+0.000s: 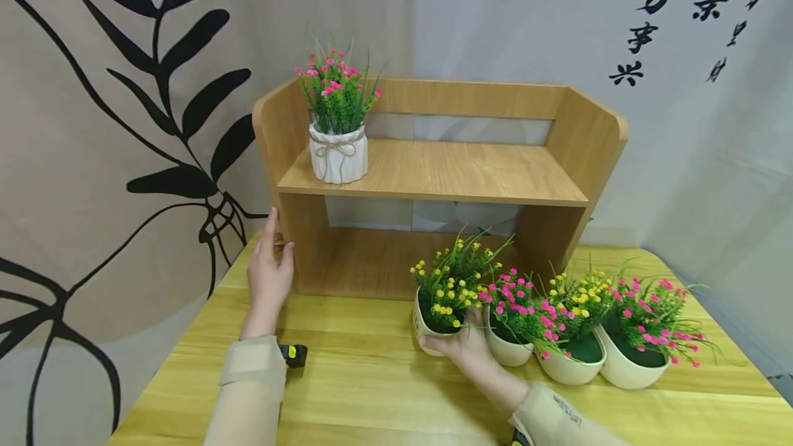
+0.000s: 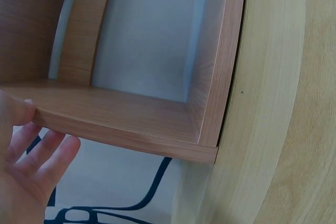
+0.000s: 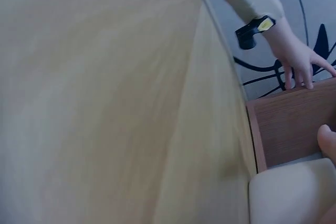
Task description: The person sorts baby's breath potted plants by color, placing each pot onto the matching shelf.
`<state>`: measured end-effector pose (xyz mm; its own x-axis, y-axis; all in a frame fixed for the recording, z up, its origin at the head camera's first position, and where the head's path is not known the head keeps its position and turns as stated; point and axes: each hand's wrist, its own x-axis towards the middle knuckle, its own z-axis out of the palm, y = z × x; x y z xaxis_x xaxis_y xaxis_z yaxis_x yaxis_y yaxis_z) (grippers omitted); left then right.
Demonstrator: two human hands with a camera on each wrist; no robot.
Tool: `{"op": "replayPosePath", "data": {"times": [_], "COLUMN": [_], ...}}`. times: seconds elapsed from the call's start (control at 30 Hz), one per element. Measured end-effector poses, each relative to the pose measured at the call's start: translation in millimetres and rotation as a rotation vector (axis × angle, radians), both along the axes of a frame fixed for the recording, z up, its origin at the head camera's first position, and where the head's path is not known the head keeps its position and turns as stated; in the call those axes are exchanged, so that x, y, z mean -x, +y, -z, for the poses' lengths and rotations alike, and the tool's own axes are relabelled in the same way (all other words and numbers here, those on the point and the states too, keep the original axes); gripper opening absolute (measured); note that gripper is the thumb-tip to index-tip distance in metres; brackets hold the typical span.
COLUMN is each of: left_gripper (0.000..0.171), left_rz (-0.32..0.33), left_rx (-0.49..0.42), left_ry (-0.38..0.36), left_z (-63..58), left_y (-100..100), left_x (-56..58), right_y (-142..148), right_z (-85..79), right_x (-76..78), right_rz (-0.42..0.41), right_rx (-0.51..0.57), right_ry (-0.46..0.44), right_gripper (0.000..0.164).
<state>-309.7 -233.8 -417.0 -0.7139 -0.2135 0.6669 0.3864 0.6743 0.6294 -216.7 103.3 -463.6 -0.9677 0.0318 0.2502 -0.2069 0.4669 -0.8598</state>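
Note:
A wooden two-tier desk shelf [image 1: 434,171] stands on the table. My left hand [image 1: 270,277] grips the edge of its left side panel; in the left wrist view the thumb lies at the front edge and the fingers [image 2: 58,158] on the outer face. In front of the lower tier, my right hand [image 1: 467,349] holds a white pot of yellow artificial flowers [image 1: 455,288], thumb at the front, the other fingers partly hidden by flowers. The right wrist view shows this pot [image 3: 291,192] at its lower right corner. A white pot with pink flowers [image 1: 339,157] sits on the upper tier's left end.
Right of my right hand, a pot of pink flowers [image 1: 511,346], one with yellow and pink flowers [image 1: 570,363] and another pink one [image 1: 632,363] stand close together on the yellow wooden table [image 1: 347,377]. Printed curtains [image 1: 495,19] hang behind.

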Motion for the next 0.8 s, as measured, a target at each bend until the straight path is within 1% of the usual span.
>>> {"op": "replayPosePath", "data": {"times": [0.07, 0.1, 0.17, 0.27, 0.33, 0.47, 0.53, 0.57, 0.67, 0.73, 0.8], "left_gripper": [0.080, 0.080, 0.079, 0.079, 0.079, 0.079, 0.079, 0.079, 0.080, 0.080, 0.080], "left_rz": [0.001, 0.001, 0.002, 0.000, -0.002, -0.006, -0.006, -0.006, -0.006, -0.007, -0.007], "left_rx": [0.000, 0.001, -0.002, -0.004, -0.003, 0.002, 0.002, 0.001, 0.000, -0.002, 0.000], "left_ry": [0.000, 0.001, 0.003, 0.005, 0.004, -0.003, -0.006, -0.005, -0.004, -0.003, -0.002], "left_z": [-0.4, -0.5, -0.7, -0.6, -0.4, 0.9, 1.4, 1.6, 1.6, 1.6, 1.4], "left_y": [0, 1, 1, 1, 1, 0, 0, -1, -2, -3, -3], "left_x": [0.0, 0.0, -0.2, -0.6, -1.1, -1.5, -1.8, -1.9, -2.5, -2.2, -1.1], "right_y": [0, 1, 2, 2, 3, 4, 4, 4, 3, 2, 1], "right_z": [2.4, 3.5, 5.1, 5.0, 5.7, 9.4, 11.1, 11.5, 12.2, 12.2, 12.4], "right_x": [1.9, 2.8, 3.3, 4.4, 5.4, 7.9, 9.1, 10.2, 13.5, 16.4, 18.1], "right_rz": [0.021, 0.023, 0.028, 0.016, 0.001, -0.026, -0.027, -0.046, -0.084, -0.105, -0.105], "right_rx": [-0.060, -0.071, -0.079, -0.106, -0.125, -0.229, -0.239, -0.248, -0.202, -0.200, -0.170], "right_ry": [0.053, 0.075, 0.080, 0.101, 0.133, 0.238, 0.258, 0.271, 0.265, 0.283, 0.286], "right_gripper": [0.101, 0.098, 0.098, 0.096, 0.093, 0.087, 0.084, 0.084, 0.083, 0.083, 0.082]}}
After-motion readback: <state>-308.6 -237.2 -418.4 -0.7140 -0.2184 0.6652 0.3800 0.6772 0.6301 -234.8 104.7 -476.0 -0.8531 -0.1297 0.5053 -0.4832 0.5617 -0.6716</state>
